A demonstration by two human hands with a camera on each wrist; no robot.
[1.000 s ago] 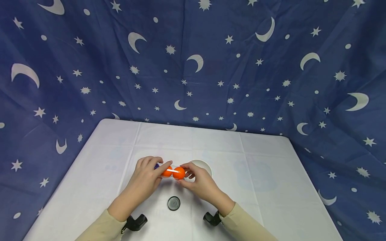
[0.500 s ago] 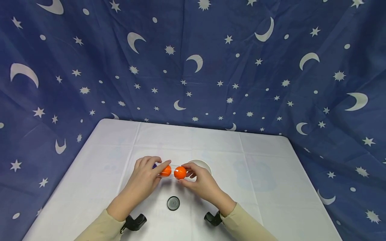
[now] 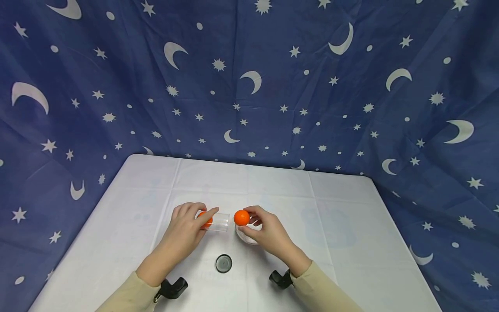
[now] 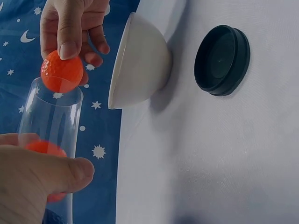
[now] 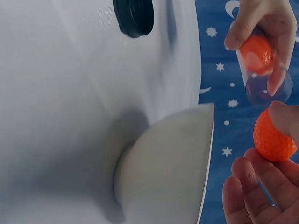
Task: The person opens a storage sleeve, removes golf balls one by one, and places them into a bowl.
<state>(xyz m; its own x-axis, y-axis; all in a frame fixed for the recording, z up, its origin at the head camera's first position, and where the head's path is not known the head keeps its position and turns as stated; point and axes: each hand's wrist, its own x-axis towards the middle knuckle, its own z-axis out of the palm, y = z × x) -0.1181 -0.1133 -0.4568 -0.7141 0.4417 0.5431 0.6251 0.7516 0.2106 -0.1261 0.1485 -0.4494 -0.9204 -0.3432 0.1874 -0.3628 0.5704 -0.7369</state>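
One ball: right hand pinches (left grips tube).

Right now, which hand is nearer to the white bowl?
Right. The right hand is just above the white bowl, pinching an orange golf ball. The left hand is farther away, off the bowl's left side, gripping a clear tube.
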